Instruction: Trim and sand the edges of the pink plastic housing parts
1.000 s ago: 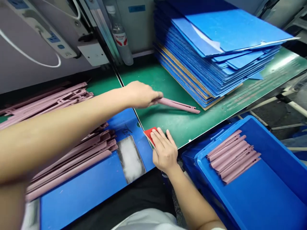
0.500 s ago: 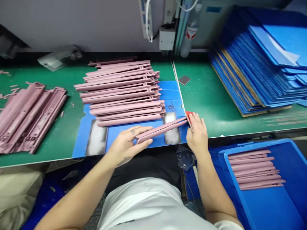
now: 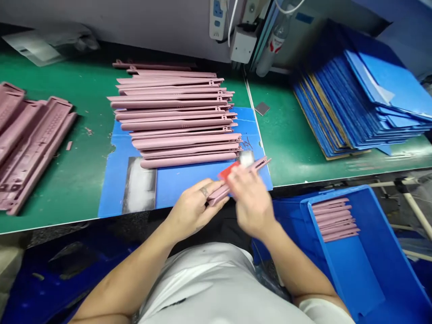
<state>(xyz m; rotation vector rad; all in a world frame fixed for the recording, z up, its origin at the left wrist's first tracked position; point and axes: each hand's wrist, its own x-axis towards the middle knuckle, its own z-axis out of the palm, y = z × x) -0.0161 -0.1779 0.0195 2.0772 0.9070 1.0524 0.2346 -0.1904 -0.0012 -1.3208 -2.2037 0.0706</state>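
Note:
My left hand (image 3: 194, 209) grips the near left end of a long pink plastic strip (image 3: 218, 194), thumb below and fingers above. The strip slants up to the right, over the table's front edge. A flat red sanding pad (image 3: 229, 172) is in my right hand (image 3: 251, 198), which is blurred and lies over the strip's middle. The strip's far end (image 3: 261, 163) sticks out past the right hand. Just behind, a row of similar pink strips (image 3: 189, 146) lies on a blue sheet (image 3: 182, 180) with whitish dusty patches (image 3: 140, 184).
More pink parts (image 3: 37, 144) lie at the left, with small scraps (image 3: 69, 145) beside them. A blue bin (image 3: 354, 279) at lower right holds pink strips (image 3: 335, 219). Stacked blue sheets (image 3: 340, 108), a bottle (image 3: 275, 42) and a grey square (image 3: 262, 108) are at the right.
My right hand has moved left with the red pad, from the strip's far end to its middle. The strip has come nearer my body and tilts more steeply. The view has shifted.

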